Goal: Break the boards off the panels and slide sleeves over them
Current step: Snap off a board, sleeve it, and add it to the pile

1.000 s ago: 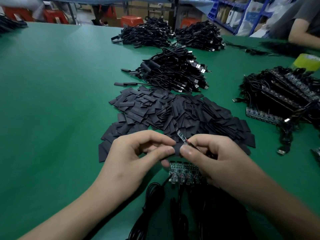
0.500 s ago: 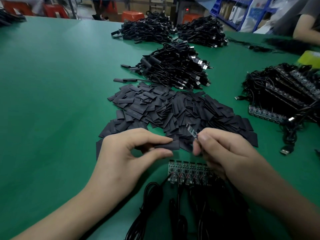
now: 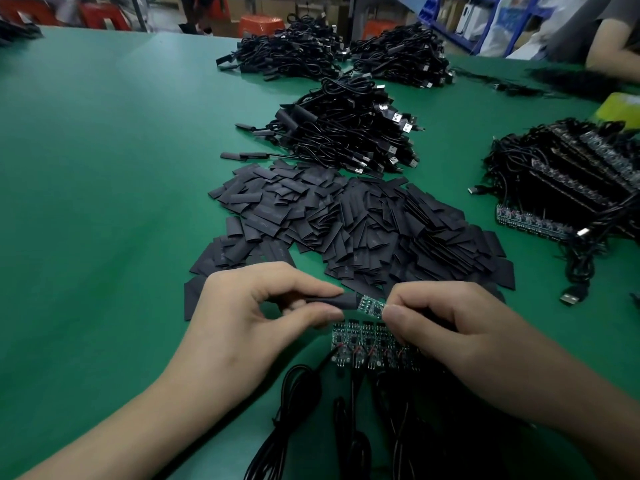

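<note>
My left hand (image 3: 242,327) pinches a black sleeve (image 3: 341,301) between thumb and forefinger. My right hand (image 3: 446,334) pinches a small green board (image 3: 372,304) by its right end. The board's left end sits inside the sleeve's mouth, and most of the board still shows. Just below the hands a panel of joined boards (image 3: 363,344) lies flat on the green table (image 3: 104,202), with black cables (image 3: 294,410) running from it toward me. A big heap of loose black sleeves (image 3: 346,223) lies right behind the hands.
A pile of sleeved black USB cables (image 3: 346,133) sits behind the sleeve heap, with two more piles (image 3: 329,53) farther back. Stacked panels with cables (image 3: 571,178) lie at the right. A yellow tape roll (image 3: 620,107) and another person's arm (image 3: 613,57) are at the far right.
The board was held apart from the sleeve, tilted up in my right hand. Now it lies level and its end has entered the sleeve held by my left hand.
</note>
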`<move>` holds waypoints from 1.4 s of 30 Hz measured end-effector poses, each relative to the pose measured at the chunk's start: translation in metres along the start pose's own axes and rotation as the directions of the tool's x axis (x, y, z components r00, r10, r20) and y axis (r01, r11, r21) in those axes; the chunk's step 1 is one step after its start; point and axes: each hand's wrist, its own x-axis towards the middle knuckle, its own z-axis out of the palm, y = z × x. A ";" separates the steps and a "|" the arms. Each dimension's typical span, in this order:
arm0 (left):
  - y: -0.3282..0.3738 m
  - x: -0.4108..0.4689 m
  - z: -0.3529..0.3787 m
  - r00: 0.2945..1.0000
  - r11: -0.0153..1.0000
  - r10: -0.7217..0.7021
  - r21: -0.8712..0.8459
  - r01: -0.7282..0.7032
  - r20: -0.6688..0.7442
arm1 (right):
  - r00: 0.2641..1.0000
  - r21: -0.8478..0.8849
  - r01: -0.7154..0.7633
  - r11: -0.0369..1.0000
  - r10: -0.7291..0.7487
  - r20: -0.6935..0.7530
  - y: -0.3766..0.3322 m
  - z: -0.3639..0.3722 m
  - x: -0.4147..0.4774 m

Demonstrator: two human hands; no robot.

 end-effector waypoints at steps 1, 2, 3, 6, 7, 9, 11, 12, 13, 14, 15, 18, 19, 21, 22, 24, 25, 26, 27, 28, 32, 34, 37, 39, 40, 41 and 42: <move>0.000 0.000 0.000 1.000 1.000 0.007 0.004 -0.007 0.011 | 1.000 0.002 -0.008 1.000 0.008 0.008 0.000 0.000 0.000; 0.001 0.001 -0.001 0.999 0.999 0.027 0.021 -0.027 0.022 | 1.000 0.004 -0.014 1.000 0.014 0.017 0.000 0.000 0.000; 0.001 0.001 -0.001 0.998 0.997 0.057 0.049 -0.059 0.035 | 0.999 0.002 -0.019 1.000 0.019 0.026 0.000 0.000 0.000; 0.003 0.001 -0.003 0.983 0.973 0.164 0.150 -0.175 0.083 | 0.999 -0.020 -0.020 1.000 0.021 0.038 -0.001 0.000 -0.001; 0.003 0.001 -0.004 0.976 0.962 0.193 0.177 -0.208 0.099 | 0.999 -0.022 -0.021 1.000 0.022 0.036 -0.002 -0.001 0.000; 0.003 0.000 -0.006 0.966 0.944 0.228 0.213 -0.251 0.125 | 0.999 -0.001 -0.033 0.999 0.033 0.035 -0.001 -0.001 0.000; 0.002 0.000 -0.006 0.959 0.931 0.247 0.241 -0.275 0.141 | 0.997 0.037 -0.063 0.997 0.061 0.046 -0.001 -0.002 0.000; 0.003 0.000 -0.005 0.958 0.928 0.251 0.248 -0.280 0.141 | 0.996 0.055 -0.076 0.996 0.073 0.055 -0.001 -0.003 0.000; 0.003 0.000 -0.004 0.959 0.930 0.249 0.245 -0.275 0.133 | 0.995 0.067 -0.080 0.995 0.076 0.062 -0.001 -0.002 0.000; 0.003 0.000 -0.004 0.964 0.938 0.237 0.231 -0.258 0.117 | 0.996 0.068 -0.071 0.995 0.067 0.062 -0.002 -0.002 -0.001; 0.003 0.000 -0.004 0.972 0.951 0.214 0.206 -0.229 0.097 | 0.997 0.058 -0.053 0.997 0.050 0.055 -0.003 -0.001 -0.001; 0.002 0.001 -0.005 0.991 0.980 0.123 0.149 -0.131 0.059 | 1.000 -0.002 -0.007 1.000 0.007 0.016 -0.005 0.002 -0.002; 0.002 0.001 -0.005 0.992 0.984 0.104 0.140 -0.113 0.067 | 1.000 -0.012 -0.004 1.000 0.004 0.006 -0.005 0.002 -0.002; 0.002 0.001 -0.005 0.990 0.985 0.102 0.130 -0.114 0.097 | 1.000 -0.033 -0.007 0.999 0.007 -0.001 -0.005 0.001 -0.003; 0.002 0.001 -0.005 0.988 0.984 0.111 0.129 -0.125 0.109 | 1.000 -0.043 -0.007 0.999 0.007 -0.001 -0.005 0.001 -0.003; 0.001 0.002 -0.006 0.982 0.979 0.133 0.135 -0.150 0.133 | 1.000 -0.041 -0.005 0.999 0.005 0.009 -0.004 0.000 -0.003; 0.001 0.002 -0.007 0.978 0.974 0.152 0.146 -0.173 0.144 | 1.000 -0.027 -0.006 1.000 0.006 0.022 -0.003 -0.001 -0.002; 0.001 0.002 -0.007 0.973 0.966 0.176 0.165 -0.201 0.152 | 0.999 -0.003 -0.012 1.000 0.012 0.038 -0.002 -0.002 -0.002; 0.002 0.001 -0.007 0.967 0.954 0.202 0.191 -0.230 0.157 | 0.998 0.032 -0.026 0.999 0.024 0.057 -0.001 -0.003 -0.002; 0.002 0.001 -0.007 0.961 0.941 0.227 0.219 -0.258 0.160 | 0.996 0.072 -0.045 0.996 0.040 0.075 -0.001 -0.003 -0.002; 0.001 -0.001 -0.006 0.963 0.935 0.242 0.238 -0.265 0.122 | 0.996 0.117 -0.046 0.992 0.038 0.076 0.001 -0.001 -0.001; 0.001 -0.001 -0.005 0.976 0.959 0.193 0.193 -0.210 0.102 | 1.000 0.033 0.015 0.999 -0.016 0.020 0.000 0.003 -0.001; 0.000 0.000 -0.005 0.988 0.978 0.128 0.155 -0.141 0.088 | 0.995 -0.079 0.081 0.994 -0.085 -0.044 -0.002 0.007 -0.002; -0.001 0.001 -0.005 0.989 0.979 0.116 0.159 -0.129 0.088 | 0.992 -0.144 0.100 0.985 -0.109 -0.062 -0.002 0.008 -0.002; -0.001 0.001 -0.005 0.988 0.976 0.123 0.167 -0.138 0.096 | 0.992 -0.163 0.101 0.981 -0.112 -0.061 -0.002 0.008 -0.002; 0.000 0.000 -0.005 0.984 0.972 0.140 0.176 -0.157 0.108 | 0.993 -0.170 0.098 0.981 -0.108 -0.052 -0.002 0.007 -0.002; 0.000 0.000 -0.005 0.978 0.965 0.165 0.186 -0.187 0.127 | 0.994 -0.168 0.091 0.982 -0.099 -0.035 -0.001 0.007 -0.002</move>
